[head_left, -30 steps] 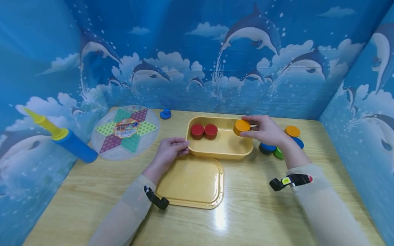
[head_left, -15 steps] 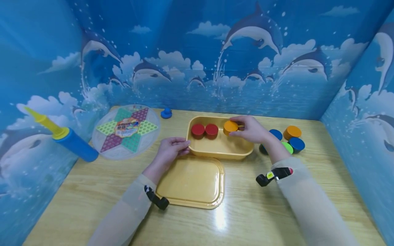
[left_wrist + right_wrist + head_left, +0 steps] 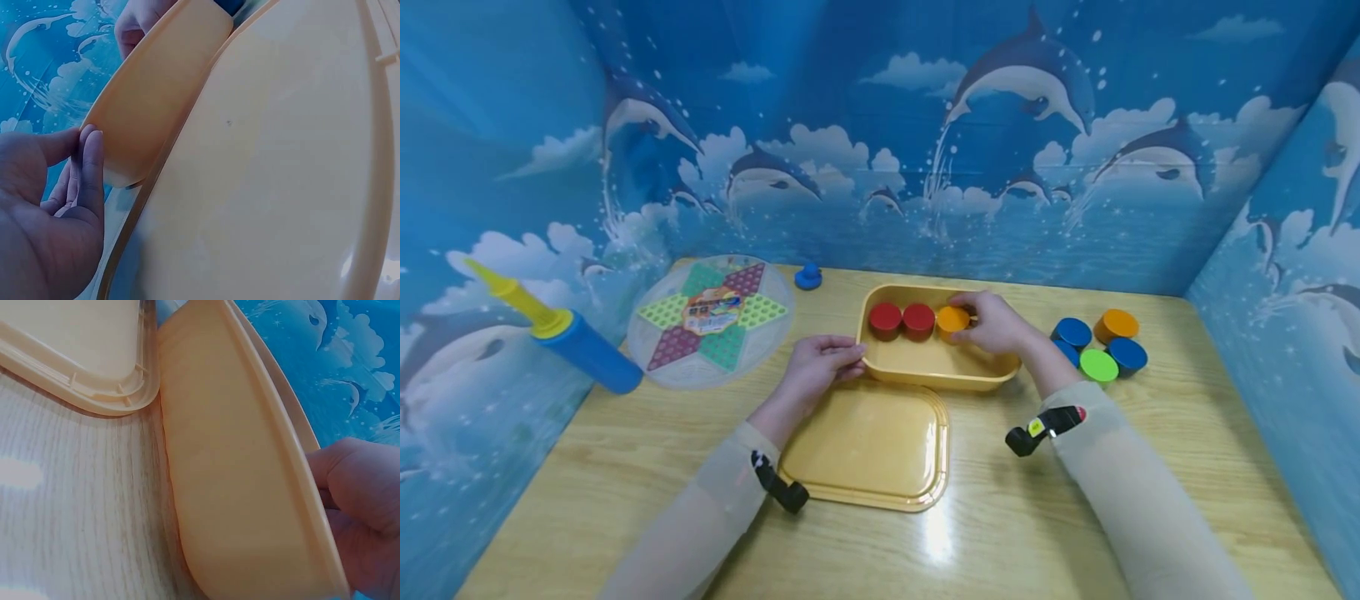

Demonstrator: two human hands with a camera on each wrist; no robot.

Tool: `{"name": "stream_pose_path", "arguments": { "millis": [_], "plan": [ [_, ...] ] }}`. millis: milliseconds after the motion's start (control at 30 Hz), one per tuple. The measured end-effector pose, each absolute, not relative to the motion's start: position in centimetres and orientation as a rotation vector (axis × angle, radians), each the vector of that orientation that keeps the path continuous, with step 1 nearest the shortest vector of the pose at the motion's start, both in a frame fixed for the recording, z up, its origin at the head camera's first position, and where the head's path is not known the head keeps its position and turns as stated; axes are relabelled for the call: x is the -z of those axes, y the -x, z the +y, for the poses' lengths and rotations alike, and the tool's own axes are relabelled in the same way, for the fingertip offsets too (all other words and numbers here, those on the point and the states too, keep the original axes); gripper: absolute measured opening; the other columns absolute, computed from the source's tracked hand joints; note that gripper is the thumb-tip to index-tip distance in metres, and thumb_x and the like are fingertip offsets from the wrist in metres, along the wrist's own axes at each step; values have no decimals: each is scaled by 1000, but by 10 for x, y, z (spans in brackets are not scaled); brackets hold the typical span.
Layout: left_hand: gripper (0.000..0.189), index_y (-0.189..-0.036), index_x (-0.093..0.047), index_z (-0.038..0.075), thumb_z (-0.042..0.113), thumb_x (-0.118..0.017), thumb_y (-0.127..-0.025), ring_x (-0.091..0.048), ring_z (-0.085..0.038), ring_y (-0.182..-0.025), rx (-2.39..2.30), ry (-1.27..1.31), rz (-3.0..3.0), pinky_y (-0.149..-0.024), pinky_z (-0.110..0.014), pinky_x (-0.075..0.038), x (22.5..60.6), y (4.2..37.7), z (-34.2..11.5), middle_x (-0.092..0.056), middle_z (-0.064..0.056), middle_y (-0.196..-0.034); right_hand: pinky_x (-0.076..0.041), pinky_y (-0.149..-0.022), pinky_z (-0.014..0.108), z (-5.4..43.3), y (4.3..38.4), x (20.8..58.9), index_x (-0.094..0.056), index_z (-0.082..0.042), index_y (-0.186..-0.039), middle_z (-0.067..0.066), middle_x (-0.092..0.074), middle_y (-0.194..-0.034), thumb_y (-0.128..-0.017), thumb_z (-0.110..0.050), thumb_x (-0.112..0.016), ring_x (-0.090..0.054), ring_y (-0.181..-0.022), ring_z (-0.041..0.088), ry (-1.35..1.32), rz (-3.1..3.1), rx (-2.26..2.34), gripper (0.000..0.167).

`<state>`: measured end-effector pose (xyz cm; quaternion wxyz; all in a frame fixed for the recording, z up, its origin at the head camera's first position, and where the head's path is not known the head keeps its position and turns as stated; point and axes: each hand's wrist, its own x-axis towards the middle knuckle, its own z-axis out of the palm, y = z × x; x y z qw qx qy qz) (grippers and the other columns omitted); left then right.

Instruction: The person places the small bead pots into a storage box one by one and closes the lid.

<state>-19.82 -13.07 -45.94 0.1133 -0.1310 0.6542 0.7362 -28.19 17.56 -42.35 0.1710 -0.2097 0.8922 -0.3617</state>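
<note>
A yellow plastic box (image 3: pixel 936 380) stands open at the table's middle. My left hand (image 3: pixel 815 367) pinches its left rim between thumb and fingers, which the left wrist view also shows. Inside, two red cylinders (image 3: pixel 918 320) sit side by side toward the left. My right hand (image 3: pixel 998 323) reaches over the box's right part and grips an orange cylinder (image 3: pixel 952 320) just right of the red pair. Whether that cylinder rests on the floor of the box I cannot tell. In the right wrist view the box wall (image 3: pixel 231 456) hides the fingertips and the cylinder.
The box's yellow lid (image 3: pixel 872 446) lies flat in front. Right of the box are several blue cylinders (image 3: pixel 1126 355), a green cylinder (image 3: pixel 1098 365) and an orange one (image 3: pixel 1116 325). To the left are a round star-patterned game board (image 3: pixel 722 350), a blue pump (image 3: pixel 587 354) and a blue duck (image 3: pixel 808 276).
My right hand has carried the orange cylinder leftward within the box, close to the red ones, and lower. The cylinders on the right have come into fuller view. My left hand stays at the rim.
</note>
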Motion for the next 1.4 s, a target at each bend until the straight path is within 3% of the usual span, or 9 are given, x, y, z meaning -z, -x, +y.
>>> {"name": "stream_pose_path", "arguments": {
  "millis": [533, 900, 1400],
  "plan": [
    [24, -119, -68, -7, 3, -76, -99, -75, -21, -86, -2097, 412, 1943, -81, -33, -67, 449, 198, -129, -74, -19, -101, -55, -106, 46, 175, 279, 422, -50, 8, -150, 28, -55, -147, -95, -5, -81, -52, -136, 43, 566, 2558, 1014, 65],
    [26, -120, -69, -6, 5, -78, -98, -75, -20, -84, -2042, 451, 1967, -80, -31, -66, 448, 198, -130, -73, -20, -105, -41, -120, 56, 194, 268, 399, -46, 6, -154, 26, -48, -156, -98, -11, -79, -47, -142, 43, 567, 2550, 1049, 67],
    [28, -120, -69, -4, 11, -79, -98, -75, -20, -87, -1960, 430, 2019, -81, -31, -66, 446, 203, -131, -74, -19, -107, -44, -118, 57, 244, 240, 370, -49, 3, -153, 23, -48, -157, -102, -16, -75, -47, -144, 42, 619, 2635, 1089, 61]
  ]
}}
